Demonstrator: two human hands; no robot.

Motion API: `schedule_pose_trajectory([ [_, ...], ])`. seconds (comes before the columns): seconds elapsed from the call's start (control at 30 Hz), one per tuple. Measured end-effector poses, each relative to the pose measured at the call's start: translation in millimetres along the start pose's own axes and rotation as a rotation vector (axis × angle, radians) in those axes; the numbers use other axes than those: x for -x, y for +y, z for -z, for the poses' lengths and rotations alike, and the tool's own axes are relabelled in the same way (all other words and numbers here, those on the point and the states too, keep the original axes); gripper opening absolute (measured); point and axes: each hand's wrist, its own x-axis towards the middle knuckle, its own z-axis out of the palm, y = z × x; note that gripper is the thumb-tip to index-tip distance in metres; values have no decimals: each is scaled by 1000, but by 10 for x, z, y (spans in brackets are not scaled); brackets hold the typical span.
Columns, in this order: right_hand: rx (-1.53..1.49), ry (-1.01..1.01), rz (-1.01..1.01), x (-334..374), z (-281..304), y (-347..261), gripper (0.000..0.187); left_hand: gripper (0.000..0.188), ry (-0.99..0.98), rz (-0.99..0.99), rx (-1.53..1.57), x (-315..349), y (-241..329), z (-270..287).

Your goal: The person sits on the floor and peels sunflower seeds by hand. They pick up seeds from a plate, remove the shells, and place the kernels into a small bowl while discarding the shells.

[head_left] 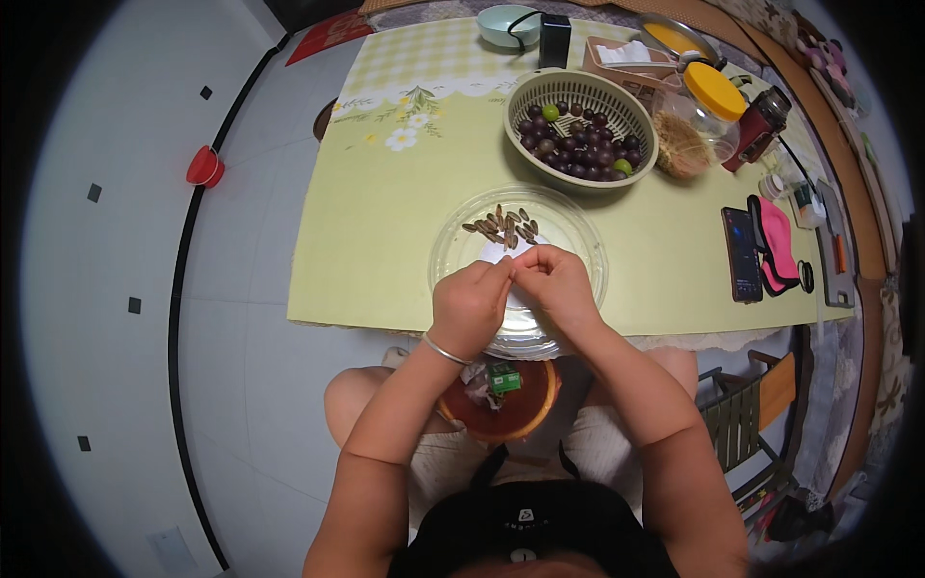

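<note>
My left hand (470, 301), with a bangle (447, 349) at its wrist, and my right hand (556, 281) meet fingertip to fingertip over a round clear plastic tray (442, 241). Both are closed in a pinch, and whatever sits between the fingertips is too small to make out. Just beyond them in the tray lies a small pile of brown, elongated, seed-like pieces (498, 223). Partly under my fingers and the pile is a white piece of paper (492, 250).
Beyond the tray stands a colander (517, 159) of dark grapes (578, 144). A yellow-lidded jar (715, 93), flask (761, 125), phone (742, 255) and pink pouch (777, 246) are on the right. Below the table edge, a reddish bin (525, 409) sits between my knees.
</note>
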Motion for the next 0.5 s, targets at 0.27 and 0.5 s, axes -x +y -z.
schedule_pose_trajectory([
  [0.27,194,-7,74,46,-34,-52,10,27,-8,-16,-65,38,56,-19],
  [0.5,275,-15,63,10,13,-17,12,27,-46,-13,-81,69,30,-74],
])
